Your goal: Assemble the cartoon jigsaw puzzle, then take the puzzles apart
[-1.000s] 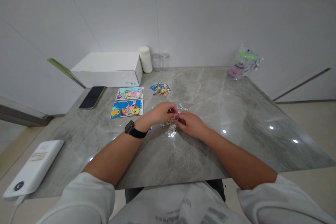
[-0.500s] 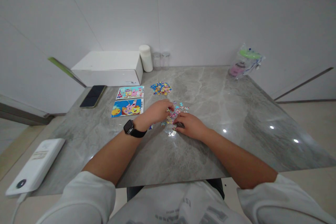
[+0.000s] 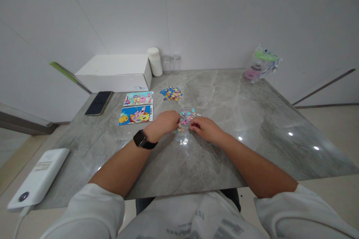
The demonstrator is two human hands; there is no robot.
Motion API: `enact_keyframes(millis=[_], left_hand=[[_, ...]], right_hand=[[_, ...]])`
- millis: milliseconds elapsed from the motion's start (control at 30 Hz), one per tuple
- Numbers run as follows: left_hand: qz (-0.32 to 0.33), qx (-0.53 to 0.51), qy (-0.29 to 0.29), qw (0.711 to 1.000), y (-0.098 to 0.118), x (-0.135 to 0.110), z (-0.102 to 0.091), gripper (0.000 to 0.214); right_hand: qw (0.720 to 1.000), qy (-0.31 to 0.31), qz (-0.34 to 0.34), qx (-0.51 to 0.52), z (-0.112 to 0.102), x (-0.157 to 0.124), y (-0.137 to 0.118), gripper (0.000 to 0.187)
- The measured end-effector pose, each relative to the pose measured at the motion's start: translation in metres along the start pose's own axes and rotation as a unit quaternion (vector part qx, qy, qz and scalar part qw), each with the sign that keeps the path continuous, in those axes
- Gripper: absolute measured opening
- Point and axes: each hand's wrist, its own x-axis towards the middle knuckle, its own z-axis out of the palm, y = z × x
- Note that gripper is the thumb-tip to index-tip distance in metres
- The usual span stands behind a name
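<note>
Puzzle pieces point(image 3: 185, 120) lie loose between left hand point(image 3: 165, 123) and right hand point(image 3: 206, 129), both curled inward at the cluster's sides; whether either grip pinches a piece cannot be told. Both forearms point(image 3: 120, 164) reach in over the near edge of a gray marbled surface point(image 3: 252, 157), which spreads broadly rightward past the right hand. At back left, a white box point(image 3: 112, 82) stands before pale wall panels point(image 3: 207, 22).

No text is legible. White shirt point(image 3: 179, 216): grey lettering, distorted by folds. White cabled device point(image 3: 42, 177): brown printed lines, too small. White box point(image 3: 112, 81): small front label, unreadable. Lower picture card point(image 3: 136, 115): right-edge marking, unreadable. Bagged cup point(image 3: 253, 73): dark print, unreadable.
</note>
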Motion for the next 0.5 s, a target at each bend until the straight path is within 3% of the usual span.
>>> enact_keyframes(millis=[133, 267, 400, 500], left_hand=[[-0.017, 0.029, -0.035, 0.999, 0.007, -0.003, -0.014, 0.021], [-0.025, 0.035, -0.029, 0.999, 0.008, -0.003, -0.019, 0.025], [0.004, 0.005, -0.003, 1.0, 0.007, 0.0, -0.016, 0.025], [0.051, -0.064, -0.001, 0.997, 0.008, 0.003, -0.015, 0.022]], right_hand=[[1.0, -0.012, 0.001, -0.028, 0.0, 0.001, 0.003, 0.006], [0.998, -0.016, 0.008, -0.068, -0.002, -0.001, 0.005, 0.007], [0.995, 0.039, 0.005, -0.087, -0.002, -0.002, 0.004, 0.015], [0.997, 0.079, -0.013, -0.019, -0.001, -0.001, 0.003, 0.019]])
